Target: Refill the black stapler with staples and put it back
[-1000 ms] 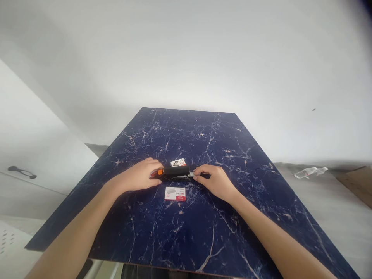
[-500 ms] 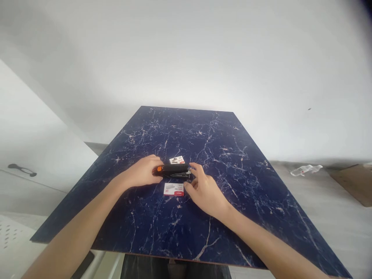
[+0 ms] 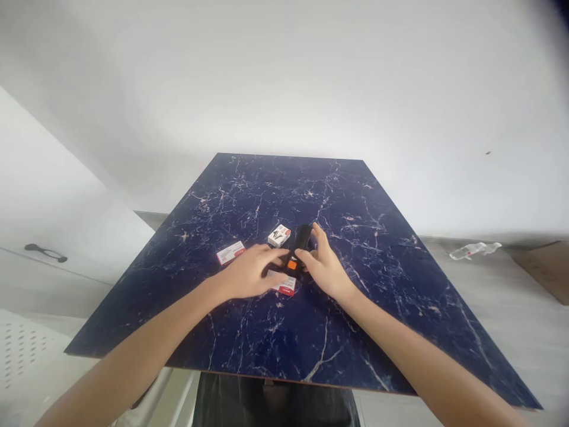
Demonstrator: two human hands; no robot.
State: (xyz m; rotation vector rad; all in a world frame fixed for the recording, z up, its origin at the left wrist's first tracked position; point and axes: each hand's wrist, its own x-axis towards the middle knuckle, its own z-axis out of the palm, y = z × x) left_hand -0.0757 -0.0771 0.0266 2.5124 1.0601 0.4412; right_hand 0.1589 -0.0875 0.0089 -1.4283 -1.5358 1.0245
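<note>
A black stapler (image 3: 302, 238) with an orange button stands at a slant on the table, its orange end nearest me. My right hand (image 3: 326, 267) grips it from the right, thumb on top and fingers along the far side. At its left is my left hand (image 3: 251, 271), thumb and forefinger apart; whether a fingertip touches the stapler is unclear. Beneath that thumb lies a red and white staple box (image 3: 287, 289), partly covered. A second small white box (image 3: 279, 235) with a stapler picture sits just beyond, and a third box (image 3: 229, 254) lies left of my left hand.
The blue marbled table (image 3: 267, 190) reaches to a white wall. On the floor at the right are clear plastic bottles (image 3: 473, 250) and a brown cardboard piece (image 3: 544, 270). A black seat (image 3: 275, 403) is below the table's near edge.
The stapler has turned from lying sideways to pointing away from me, orange end near. My left hand has come off its end; my right hand now grips it. The left box has come into sight.
</note>
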